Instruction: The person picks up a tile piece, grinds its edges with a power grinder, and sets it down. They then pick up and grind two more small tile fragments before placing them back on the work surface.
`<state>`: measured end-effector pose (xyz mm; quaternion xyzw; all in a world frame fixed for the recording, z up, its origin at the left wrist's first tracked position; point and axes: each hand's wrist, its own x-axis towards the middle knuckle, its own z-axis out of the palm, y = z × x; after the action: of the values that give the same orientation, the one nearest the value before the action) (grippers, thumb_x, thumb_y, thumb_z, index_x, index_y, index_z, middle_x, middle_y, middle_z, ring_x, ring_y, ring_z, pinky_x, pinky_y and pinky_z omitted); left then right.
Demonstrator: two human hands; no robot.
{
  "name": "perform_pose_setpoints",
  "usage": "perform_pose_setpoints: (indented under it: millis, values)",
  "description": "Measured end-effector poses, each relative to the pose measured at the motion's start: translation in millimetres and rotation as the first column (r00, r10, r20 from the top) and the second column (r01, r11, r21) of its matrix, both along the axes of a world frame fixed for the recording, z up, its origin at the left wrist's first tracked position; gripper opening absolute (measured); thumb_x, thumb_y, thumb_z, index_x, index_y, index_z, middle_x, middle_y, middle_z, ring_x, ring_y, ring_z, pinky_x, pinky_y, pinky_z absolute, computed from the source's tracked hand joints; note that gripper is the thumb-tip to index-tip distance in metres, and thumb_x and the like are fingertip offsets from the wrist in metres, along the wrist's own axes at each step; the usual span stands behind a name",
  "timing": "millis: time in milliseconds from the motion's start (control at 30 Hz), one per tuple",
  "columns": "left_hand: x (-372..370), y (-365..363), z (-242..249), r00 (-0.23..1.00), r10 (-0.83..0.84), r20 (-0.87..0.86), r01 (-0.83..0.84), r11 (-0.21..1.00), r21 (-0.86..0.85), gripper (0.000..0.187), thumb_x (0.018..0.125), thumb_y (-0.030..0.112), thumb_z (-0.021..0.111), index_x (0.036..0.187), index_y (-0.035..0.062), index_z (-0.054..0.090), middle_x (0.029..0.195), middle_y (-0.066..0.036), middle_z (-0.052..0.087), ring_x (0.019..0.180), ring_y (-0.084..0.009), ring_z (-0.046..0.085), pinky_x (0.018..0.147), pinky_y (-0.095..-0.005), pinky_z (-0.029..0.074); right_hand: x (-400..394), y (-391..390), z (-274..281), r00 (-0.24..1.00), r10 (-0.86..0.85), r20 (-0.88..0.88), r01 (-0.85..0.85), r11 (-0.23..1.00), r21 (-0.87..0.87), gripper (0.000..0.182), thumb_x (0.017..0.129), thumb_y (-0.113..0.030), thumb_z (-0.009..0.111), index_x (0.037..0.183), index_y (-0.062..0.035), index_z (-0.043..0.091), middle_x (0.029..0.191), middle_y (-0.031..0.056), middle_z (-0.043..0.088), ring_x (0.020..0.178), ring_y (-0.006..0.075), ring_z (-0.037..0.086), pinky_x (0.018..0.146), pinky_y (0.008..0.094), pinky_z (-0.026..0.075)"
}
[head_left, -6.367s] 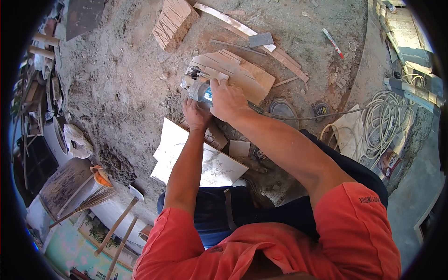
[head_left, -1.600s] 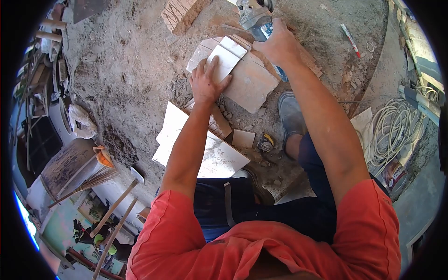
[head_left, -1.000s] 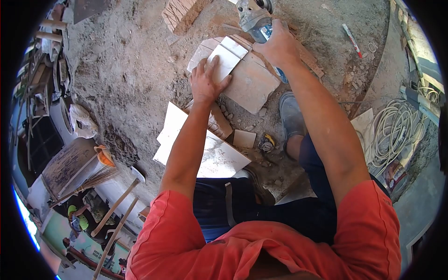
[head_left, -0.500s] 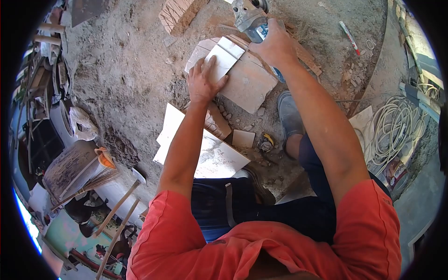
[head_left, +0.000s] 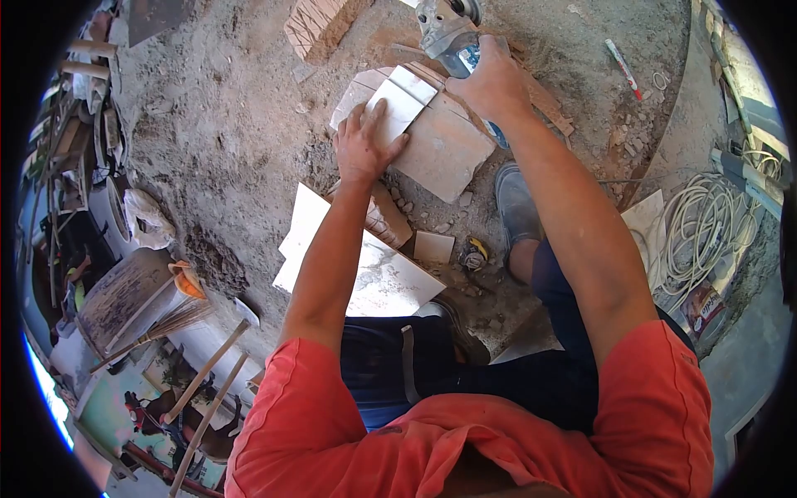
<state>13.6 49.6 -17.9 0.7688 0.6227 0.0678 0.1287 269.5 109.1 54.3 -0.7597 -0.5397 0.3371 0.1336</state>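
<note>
My left hand lies on a white tile, fingers apart and pressed to its near end. A groove or cut line crosses the tile toward its far end, where a narrow strip shows. The tile rests on a flat, dusty stone slab. My right hand is wrapped around the blue body of an angle grinder, beyond and to the right of the tile. The grinder's head points away at the top edge; its disc is only partly in view.
Large white tile pieces lie by my left knee. A scored block sits at the top, a marker at upper right, and a yellow tape measure near my shoe. Coiled cable lies right; wooden handles lean left.
Both hands, the tile and the grinder stay almost where they were. At the far left, a small figure, seemingly a person, has appeared by the dark opening.
</note>
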Motion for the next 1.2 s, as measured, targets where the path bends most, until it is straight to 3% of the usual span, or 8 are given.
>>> perform_pose_setpoints:
  millis: [467, 533, 733, 800, 1033, 1100, 1200]
  values:
    - [0.7, -0.3, -2.4, 1.0, 0.021, -0.011, -0.021, 1.0, -0.022, 0.077, 0.075, 0.055, 0.078, 0.143, 0.0286, 0.056, 0.143, -0.013, 0.052, 0.126, -0.0382, 0.052, 0.107, -0.0522, 0.041, -3.0, -0.8, -1.5, 1.0, 0.016, 0.008, -0.016, 1.0, -0.006, 0.085, 0.072, -0.035, 0.08, 0.142, -0.0025, 0.043, 0.127, 0.0231, 0.063, 0.118, 0.0377, 0.062, 0.098, 0.0461, 0.052]
    - [0.1, 0.3, -3.2, 0.999, 0.04, 0.003, -0.039, 0.999, -0.038, 0.077, 0.074, 0.056, 0.079, 0.143, 0.0309, 0.056, 0.144, -0.01, 0.05, 0.128, -0.036, 0.05, 0.108, -0.0523, 0.038, -3.5, -1.5, -4.8, 1.0, -0.001, -0.006, 0.001, 0.998, 0.062, 0.077, 0.07, -0.036, 0.083, 0.129, -0.0002, 0.05, 0.12, 0.0289, 0.065, 0.114, 0.0433, 0.064, 0.096, 0.0491, 0.05]
    - [1.0, 0.5, 0.1, 0.999, 0.035, 0.002, -0.035, 0.998, -0.047, 0.076, 0.075, 0.056, 0.078, 0.143, 0.0301, 0.055, 0.145, -0.01, 0.05, 0.129, -0.0348, 0.049, 0.109, -0.0525, 0.037, -3.3, -2.1, -5.5, 1.0, 0.001, -0.007, -0.001, 0.999, 0.049, 0.078, 0.07, -0.036, 0.083, 0.131, -0.0009, 0.048, 0.12, 0.0292, 0.065, 0.114, 0.0438, 0.063, 0.096, 0.0496, 0.05]
    - [2.2, 0.6, 3.0, 1.0, 0.02, -0.024, -0.021, 0.999, -0.027, 0.076, 0.075, 0.055, 0.079, 0.142, 0.0249, 0.059, 0.141, -0.015, 0.054, 0.124, -0.0405, 0.053, 0.106, -0.0515, 0.043, -3.4, -2.1, -6.0, 1.0, 0.004, -0.01, -0.004, 0.999, 0.05, 0.079, 0.07, -0.036, 0.083, 0.131, -0.001, 0.048, 0.12, 0.0295, 0.065, 0.114, 0.0441, 0.063, 0.096, 0.0497, 0.051]
    - [1.8, 0.7, 2.7, 1.0, 0.026, -0.014, -0.026, 0.999, -0.044, 0.076, 0.075, 0.054, 0.079, 0.141, 0.0251, 0.059, 0.141, -0.015, 0.053, 0.125, -0.0404, 0.052, 0.106, -0.0512, 0.043, -3.1, -1.7, -7.1, 1.0, 0.006, -0.018, -0.005, 0.999, 0.041, 0.079, 0.07, -0.036, 0.083, 0.132, -0.0011, 0.047, 0.119, 0.0302, 0.065, 0.113, 0.0448, 0.063, 0.096, 0.05, 0.051]
    - [0.8, 1.0, -0.4, 0.999, 0.033, -0.003, -0.033, 0.998, -0.049, 0.077, 0.074, 0.056, 0.078, 0.143, 0.0303, 0.056, 0.144, -0.01, 0.051, 0.127, -0.0351, 0.05, 0.108, -0.0521, 0.037, -2.7, -1.8, -7.0, 1.0, 0.012, -0.02, -0.011, 0.999, 0.034, 0.08, 0.07, -0.036, 0.083, 0.132, -0.0013, 0.047, 0.119, 0.0301, 0.065, 0.113, 0.0447, 0.063, 0.096, 0.0499, 0.051]
    - [0.9, 0.2, -0.7, 0.999, 0.037, -0.009, -0.038, 0.998, -0.051, 0.077, 0.074, 0.056, 0.078, 0.143, 0.03, 0.056, 0.144, -0.01, 0.051, 0.127, -0.0354, 0.051, 0.108, -0.0519, 0.038, -2.7, -2.7, -5.1, 1.0, 0.017, -0.018, -0.016, 0.999, 0.027, 0.08, 0.07, -0.036, 0.083, 0.133, -0.0016, 0.047, 0.119, 0.0298, 0.065, 0.114, 0.0445, 0.063, 0.096, 0.0498, 0.051]
